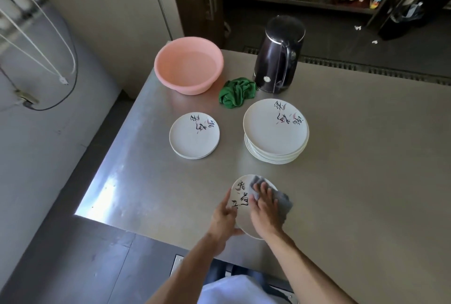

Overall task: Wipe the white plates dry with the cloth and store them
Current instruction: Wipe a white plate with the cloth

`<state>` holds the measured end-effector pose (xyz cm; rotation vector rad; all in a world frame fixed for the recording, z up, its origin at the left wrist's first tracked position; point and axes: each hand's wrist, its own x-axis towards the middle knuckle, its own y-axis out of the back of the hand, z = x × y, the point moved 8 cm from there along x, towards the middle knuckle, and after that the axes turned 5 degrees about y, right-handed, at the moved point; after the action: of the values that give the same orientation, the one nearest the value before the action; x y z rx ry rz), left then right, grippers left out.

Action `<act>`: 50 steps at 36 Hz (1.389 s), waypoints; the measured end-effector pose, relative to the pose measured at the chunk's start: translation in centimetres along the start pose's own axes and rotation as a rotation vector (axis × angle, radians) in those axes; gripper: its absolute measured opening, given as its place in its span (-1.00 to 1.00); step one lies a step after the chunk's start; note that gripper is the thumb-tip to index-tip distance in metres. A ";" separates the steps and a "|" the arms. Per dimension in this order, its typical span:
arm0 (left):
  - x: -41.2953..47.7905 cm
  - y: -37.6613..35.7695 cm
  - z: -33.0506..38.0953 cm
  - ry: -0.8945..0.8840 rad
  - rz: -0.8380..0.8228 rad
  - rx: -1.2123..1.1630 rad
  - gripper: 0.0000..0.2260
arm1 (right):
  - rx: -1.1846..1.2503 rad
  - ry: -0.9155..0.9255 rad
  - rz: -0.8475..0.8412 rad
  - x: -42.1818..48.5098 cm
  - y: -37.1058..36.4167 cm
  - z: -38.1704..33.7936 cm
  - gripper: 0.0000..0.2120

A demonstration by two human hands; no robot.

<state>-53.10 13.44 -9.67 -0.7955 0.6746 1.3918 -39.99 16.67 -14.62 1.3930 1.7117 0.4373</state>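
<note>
A white plate [240,200] with black brush lettering is held tilted above the table's near edge. My left hand [225,218] grips its left rim. Pressed flat on the plate's face is my right hand [264,208], with a grey cloth [283,202] under the fingers. Farther back a tall stack of white plates [275,131] stands on the right, and a short stack of white plates [194,135] lies to the left of it.
On the steel table [366,157] stand a pink basin [189,65] holding water at the back left, a dark kettle [278,54] at the back, and a crumpled green cloth [238,93] between them. The table's left edge drops to the floor.
</note>
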 end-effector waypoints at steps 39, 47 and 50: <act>1.7 0.2 -2.5 -0.013 0.007 -0.185 -0.53 | 0.121 -0.148 -0.120 -0.4 0.2 -0.3 -0.49; 0.9 -0.3 -1.9 -0.052 -0.061 -0.128 -0.64 | 0.049 0.185 -0.221 -1.2 -1.1 -1.8 -0.54; 1.1 0.0 -2.1 -0.042 -0.001 -0.185 -0.59 | -0.085 -0.128 -0.141 -0.6 0.5 0.7 -0.48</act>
<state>-52.92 12.36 -11.77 -0.9084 0.5181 1.4811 -39.19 16.13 -14.44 1.2050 1.6548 0.3317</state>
